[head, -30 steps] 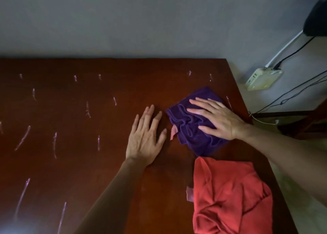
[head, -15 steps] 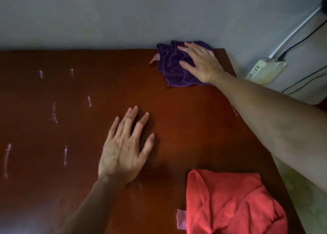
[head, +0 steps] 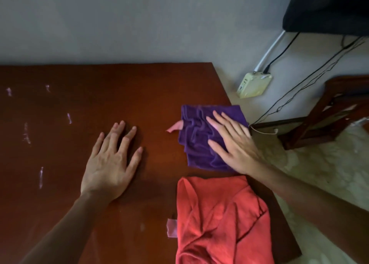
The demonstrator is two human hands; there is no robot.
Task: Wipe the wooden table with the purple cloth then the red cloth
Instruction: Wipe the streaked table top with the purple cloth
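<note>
The dark reddish wooden table (head: 103, 88) fills the left and middle of the head view. A crumpled purple cloth (head: 196, 142) with a pink tag lies near the table's right edge. My right hand (head: 233, 142) presses flat on it, fingers spread, covering its right half. My left hand (head: 111, 164) rests palm down on the bare wood to the left of the cloth, fingers apart, holding nothing. A bunched red cloth (head: 217, 221) lies just in front of the purple one at the near right corner, untouched.
Whitish streaks (head: 26, 133) mark the table's left part. A grey wall stands behind the table. Past the right edge, a cream power strip (head: 254, 83) with cables lies on the floor, beside a wooden frame (head: 327, 112) and a black object (head: 327, 8).
My right hand first pushed the purple cloth to the far right corner, then drew it back toward me along the right edge. My left hand stayed flat on the table.
</note>
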